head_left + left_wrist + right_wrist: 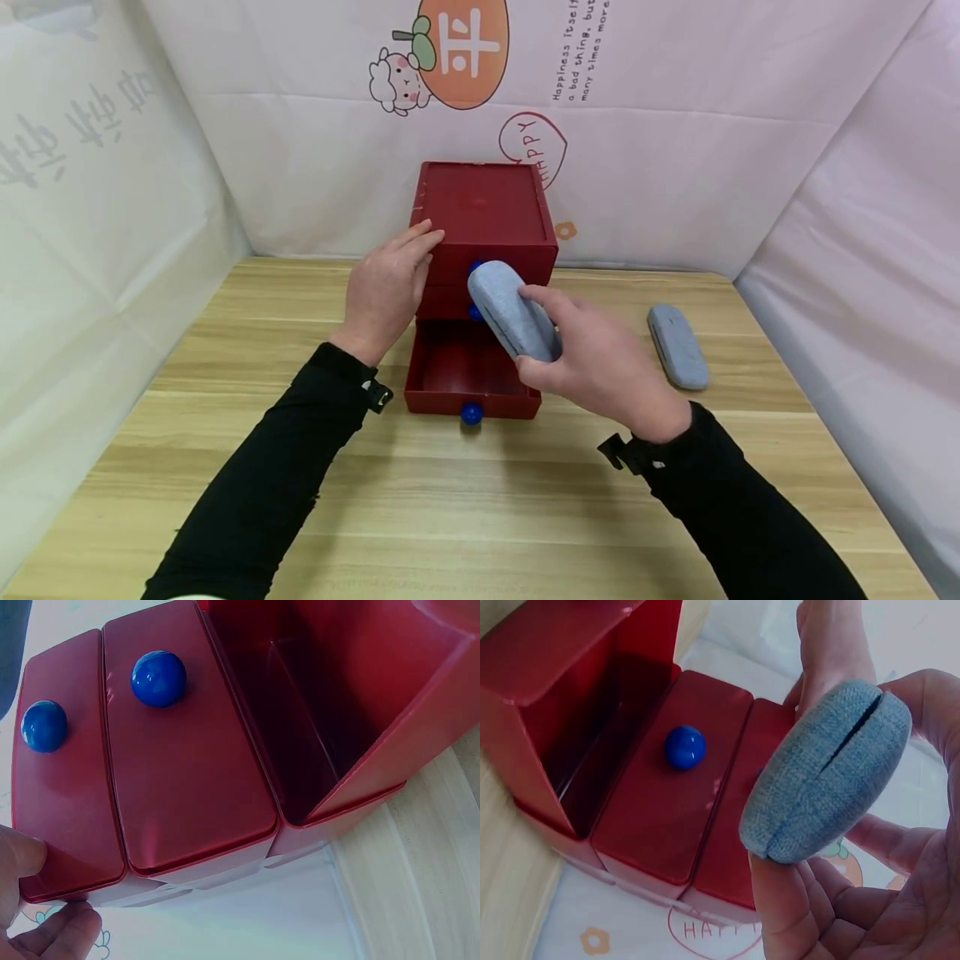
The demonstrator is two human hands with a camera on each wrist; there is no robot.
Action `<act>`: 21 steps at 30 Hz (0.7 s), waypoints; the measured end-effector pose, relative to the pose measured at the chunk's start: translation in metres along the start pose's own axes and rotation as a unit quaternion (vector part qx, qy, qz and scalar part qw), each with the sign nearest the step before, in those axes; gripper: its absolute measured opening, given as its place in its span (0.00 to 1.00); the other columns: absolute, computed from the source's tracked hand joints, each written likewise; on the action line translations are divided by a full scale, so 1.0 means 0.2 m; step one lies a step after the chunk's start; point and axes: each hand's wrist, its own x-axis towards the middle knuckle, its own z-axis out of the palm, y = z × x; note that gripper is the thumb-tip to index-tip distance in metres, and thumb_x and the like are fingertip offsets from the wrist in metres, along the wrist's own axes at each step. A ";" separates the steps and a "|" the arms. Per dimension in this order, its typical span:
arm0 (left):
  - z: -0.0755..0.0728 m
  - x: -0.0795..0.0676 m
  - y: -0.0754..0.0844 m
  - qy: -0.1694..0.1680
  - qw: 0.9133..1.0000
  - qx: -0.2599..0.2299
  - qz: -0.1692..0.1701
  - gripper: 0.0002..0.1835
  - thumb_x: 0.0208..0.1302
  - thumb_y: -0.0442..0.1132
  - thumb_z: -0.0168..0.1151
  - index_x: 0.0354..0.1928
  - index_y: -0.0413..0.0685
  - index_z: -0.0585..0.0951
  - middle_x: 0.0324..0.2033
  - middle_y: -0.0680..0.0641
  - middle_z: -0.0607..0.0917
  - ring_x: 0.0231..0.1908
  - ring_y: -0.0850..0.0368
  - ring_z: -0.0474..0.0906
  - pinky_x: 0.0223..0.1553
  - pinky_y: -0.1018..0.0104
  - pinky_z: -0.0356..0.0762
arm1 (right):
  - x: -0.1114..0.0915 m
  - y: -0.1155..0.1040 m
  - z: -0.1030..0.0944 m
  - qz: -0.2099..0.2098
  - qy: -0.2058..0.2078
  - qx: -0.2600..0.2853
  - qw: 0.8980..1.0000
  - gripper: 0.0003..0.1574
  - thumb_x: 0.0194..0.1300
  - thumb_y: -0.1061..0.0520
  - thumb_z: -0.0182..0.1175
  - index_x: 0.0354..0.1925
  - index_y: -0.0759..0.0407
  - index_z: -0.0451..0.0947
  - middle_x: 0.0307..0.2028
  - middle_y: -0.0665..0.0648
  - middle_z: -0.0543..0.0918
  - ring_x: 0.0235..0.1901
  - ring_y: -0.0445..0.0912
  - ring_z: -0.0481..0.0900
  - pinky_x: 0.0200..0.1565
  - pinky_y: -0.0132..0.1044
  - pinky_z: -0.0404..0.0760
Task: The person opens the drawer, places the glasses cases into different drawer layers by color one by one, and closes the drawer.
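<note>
A red three-drawer box (483, 204) with blue round knobs stands on the table, its bottom drawer (472, 406) pulled out. Nothing shows inside the visible part of that drawer. My left hand (390, 279) rests at the box's upper left front corner, fingers fairly straight, thumb toward the front. A grey-blue fabric glasses case (510, 308) is pinched between the thumb and fingers of my right hand (600, 358), tilted above the open drawer. In the right wrist view the case (825, 776) shows its end and a dark seam, looking closed.
A second grey-blue glasses case (678, 346) lies on the wooden table (450, 517), right of the right hand. White printed cloth (300, 150) hangs behind the box and along both sides of the table.
</note>
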 end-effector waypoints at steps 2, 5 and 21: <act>0.00 0.00 0.00 0.001 1.000 -0.001 0.001 0.20 0.69 0.38 0.57 0.62 0.48 0.79 0.61 0.46 0.79 0.56 0.53 0.78 0.53 0.60 0.78 | 0.00 -0.01 0.02 -0.006 -0.008 -0.006 1.000 0.47 0.54 0.38 0.62 0.71 0.42 0.63 0.47 0.50 0.80 0.37 0.44 0.75 0.34 0.38 0.78; 0.00 0.00 0.00 0.002 1.000 -0.003 0.002 0.20 0.69 0.38 0.57 0.62 0.48 0.79 0.61 0.46 0.79 0.56 0.53 0.78 0.53 0.60 0.78 | 0.01 -0.03 0.04 -0.013 -0.028 -0.011 0.999 0.47 0.53 0.37 0.63 0.71 0.40 0.64 0.46 0.51 0.79 0.36 0.44 0.75 0.33 0.37 0.78; -0.01 0.00 0.00 0.003 1.000 0.002 0.006 0.20 0.69 0.39 0.56 0.62 0.49 0.79 0.62 0.46 0.79 0.55 0.52 0.79 0.49 0.61 0.80 | 0.07 -0.04 0.20 -0.067 -0.071 -0.044 0.994 0.39 0.55 0.39 0.57 0.65 0.45 0.74 0.30 0.46 0.77 0.28 0.41 0.71 0.23 0.35 0.72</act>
